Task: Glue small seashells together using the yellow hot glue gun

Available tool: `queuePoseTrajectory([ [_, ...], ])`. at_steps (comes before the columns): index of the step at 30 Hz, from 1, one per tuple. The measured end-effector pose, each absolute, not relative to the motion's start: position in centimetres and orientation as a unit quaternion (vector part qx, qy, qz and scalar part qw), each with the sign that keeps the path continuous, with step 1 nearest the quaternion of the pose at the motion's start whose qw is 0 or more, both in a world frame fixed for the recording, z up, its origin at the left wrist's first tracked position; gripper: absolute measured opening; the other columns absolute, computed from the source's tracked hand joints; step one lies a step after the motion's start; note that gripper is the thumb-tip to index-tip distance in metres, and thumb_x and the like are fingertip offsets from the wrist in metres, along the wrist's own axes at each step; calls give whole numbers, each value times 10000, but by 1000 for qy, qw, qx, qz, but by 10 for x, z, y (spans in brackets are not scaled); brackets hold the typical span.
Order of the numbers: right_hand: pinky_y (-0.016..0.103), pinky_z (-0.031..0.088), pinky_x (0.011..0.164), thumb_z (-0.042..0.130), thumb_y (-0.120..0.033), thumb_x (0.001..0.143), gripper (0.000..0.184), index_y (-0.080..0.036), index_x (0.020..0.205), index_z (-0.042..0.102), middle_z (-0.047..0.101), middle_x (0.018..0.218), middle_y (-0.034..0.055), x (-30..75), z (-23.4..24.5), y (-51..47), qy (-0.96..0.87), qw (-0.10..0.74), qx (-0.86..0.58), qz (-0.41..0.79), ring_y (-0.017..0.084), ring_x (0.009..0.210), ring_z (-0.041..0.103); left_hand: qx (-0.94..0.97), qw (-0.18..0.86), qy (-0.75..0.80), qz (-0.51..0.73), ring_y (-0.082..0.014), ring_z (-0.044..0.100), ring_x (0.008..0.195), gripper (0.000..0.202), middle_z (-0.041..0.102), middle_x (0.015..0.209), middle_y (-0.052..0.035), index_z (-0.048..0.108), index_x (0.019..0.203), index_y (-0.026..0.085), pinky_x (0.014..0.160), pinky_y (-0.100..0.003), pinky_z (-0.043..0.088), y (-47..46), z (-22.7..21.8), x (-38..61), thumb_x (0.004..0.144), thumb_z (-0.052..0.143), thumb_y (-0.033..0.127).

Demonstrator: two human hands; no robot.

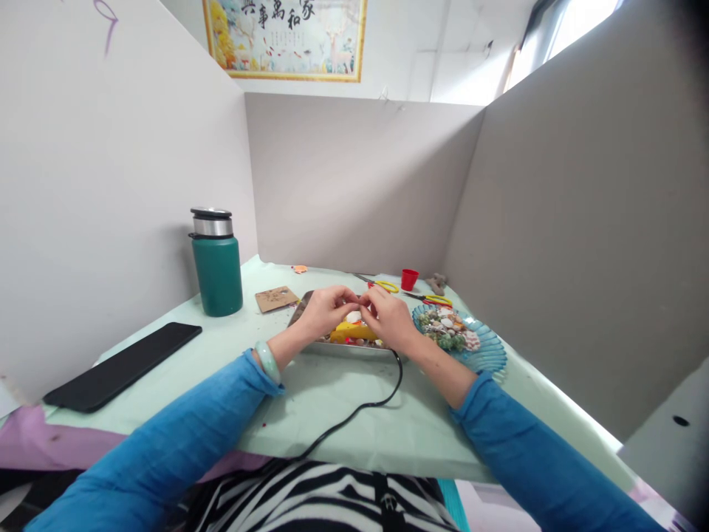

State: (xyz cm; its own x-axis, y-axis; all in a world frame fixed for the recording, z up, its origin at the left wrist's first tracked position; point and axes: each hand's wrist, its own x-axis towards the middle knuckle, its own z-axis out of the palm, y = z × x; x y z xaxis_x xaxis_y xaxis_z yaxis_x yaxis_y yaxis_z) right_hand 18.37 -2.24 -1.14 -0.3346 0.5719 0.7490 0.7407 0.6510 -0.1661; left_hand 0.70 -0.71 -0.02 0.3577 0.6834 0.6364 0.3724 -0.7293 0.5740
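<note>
Above a metal tray [348,349], my left hand [328,307] and my right hand [386,314] meet with their fingertips pinched together. Whatever lies between the fingers is too small or too hidden to make out. Inside the tray, below the hands, is a yellow tool [354,332] among small colourful bits; a black cord [360,406] runs from the tray's right side towards the table's front edge. Close to my right forearm stands a blue glass plate [487,347] holding small shells [450,319] and green pieces.
A green bottle [217,273] and a black flat mat [127,363] are on the left. Behind the tray lie a brown card [277,298], two pairs of yellow-handled scissors [386,286] and a red cup [409,279]. Grey partitions [360,177] enclose the table.
</note>
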Motion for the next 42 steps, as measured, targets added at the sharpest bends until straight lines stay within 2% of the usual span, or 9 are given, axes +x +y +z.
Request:
queuePoseTrajectory([
  [7, 256, 396, 590, 491, -250, 803, 75, -198, 780, 540, 574, 712, 6, 184, -9, -12, -755, 510, -406, 76, 138, 622, 509, 734, 310, 371, 476, -99, 508, 448, 226, 537, 496, 32, 604, 882, 160, 467, -207, 375, -8, 7, 5, 769, 594, 356],
  [13, 250, 392, 565, 511, -286, 792, 94, -201, 777, 550, 575, 677, -5, 182, -10, -13, -733, 526, -413, 127, 133, 602, 511, 710, 452, 320, 434, -97, 568, 486, 353, 592, 591, 19, 550, 939, 142, 496, -221, 457, -3, 4, 7, 703, 693, 361],
  [27, 243, 393, 573, 505, -311, 807, 119, -204, 787, 553, 571, 687, -7, 179, -10, -18, -739, 517, -406, 150, 133, 617, 509, 722, 443, 306, 434, -106, 581, 493, 328, 600, 545, 18, 552, 900, 148, 514, -226, 471, 5, -3, 6, 700, 706, 356],
  [34, 259, 398, 615, 489, -284, 834, 160, -204, 900, 610, 603, 799, 23, 180, -8, -19, -753, 513, -403, 81, 142, 660, 527, 743, 383, 333, 437, -111, 571, 491, 322, 594, 516, 16, 588, 921, 153, 507, -213, 435, 6, -4, 3, 716, 680, 383],
  [42, 256, 381, 625, 515, -261, 827, 117, -193, 814, 609, 599, 794, 25, 181, -8, -20, -769, 498, -400, 33, 142, 685, 520, 745, 365, 352, 434, -97, 556, 491, 306, 577, 528, 24, 608, 929, 144, 512, -205, 435, 0, 1, 5, 724, 657, 365],
])
